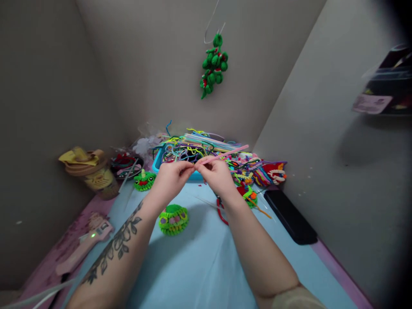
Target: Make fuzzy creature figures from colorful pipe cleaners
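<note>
Above the blue bench (199, 266), left hand (170, 180) and right hand (217, 174) meet fingertip to fingertip on a pink pipe cleaner (225, 154); each grip is pinched narrow on the stem, which slants up and right over the teal tray (158, 161) of mixed stems; a green fuzzy figure (174, 219) lies below the wrists. For a clean bend, judged from this hold: keep the pinches close together; twist at the fingertips; keep the free end clear of the pile.
</note>
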Available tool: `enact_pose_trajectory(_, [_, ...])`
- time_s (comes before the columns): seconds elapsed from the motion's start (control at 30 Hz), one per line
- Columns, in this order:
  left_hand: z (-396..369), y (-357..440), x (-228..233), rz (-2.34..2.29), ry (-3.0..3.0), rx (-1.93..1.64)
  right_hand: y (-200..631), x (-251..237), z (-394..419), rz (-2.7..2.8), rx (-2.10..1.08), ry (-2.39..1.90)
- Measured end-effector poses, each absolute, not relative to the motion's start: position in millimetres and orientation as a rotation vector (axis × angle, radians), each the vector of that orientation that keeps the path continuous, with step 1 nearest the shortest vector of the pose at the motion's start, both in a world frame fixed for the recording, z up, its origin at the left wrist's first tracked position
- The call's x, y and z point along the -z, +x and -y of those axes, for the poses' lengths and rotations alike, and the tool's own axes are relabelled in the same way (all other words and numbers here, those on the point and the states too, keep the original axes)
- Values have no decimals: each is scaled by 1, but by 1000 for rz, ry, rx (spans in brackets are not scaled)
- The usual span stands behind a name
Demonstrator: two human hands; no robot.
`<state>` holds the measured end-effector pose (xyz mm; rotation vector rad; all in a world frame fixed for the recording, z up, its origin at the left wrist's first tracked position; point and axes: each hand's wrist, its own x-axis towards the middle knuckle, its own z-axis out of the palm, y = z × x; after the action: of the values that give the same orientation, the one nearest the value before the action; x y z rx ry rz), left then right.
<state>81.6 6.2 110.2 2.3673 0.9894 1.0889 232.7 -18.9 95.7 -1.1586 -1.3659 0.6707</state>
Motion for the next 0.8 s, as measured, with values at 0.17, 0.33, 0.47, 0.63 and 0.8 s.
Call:
enact_pose_trajectory(0.17, [-9, 81, -112, -990, 2194, -993, 231, -94, 18, 1266, -833, -1047])
enact_pose_trajectory(0.33, [-10, 83, -111, -858, 1831, -975, 229, -91, 15, 1132, -941, -913])
enact_pose_trajectory(0.47, [-11, 86, -107, -761, 1642, -1005, 224, -92, 14, 1035, -962, -841])
enact_pose_trajectory(0.63, [-11, 92, -101, -725, 1402, -1047, 216, -88, 13, 990, -829, -807])
enact_pose_trajectory(0.8, [-9, 96, -102, -700, 1271, -1083, 215, -83, 16, 1107, -521, -825])
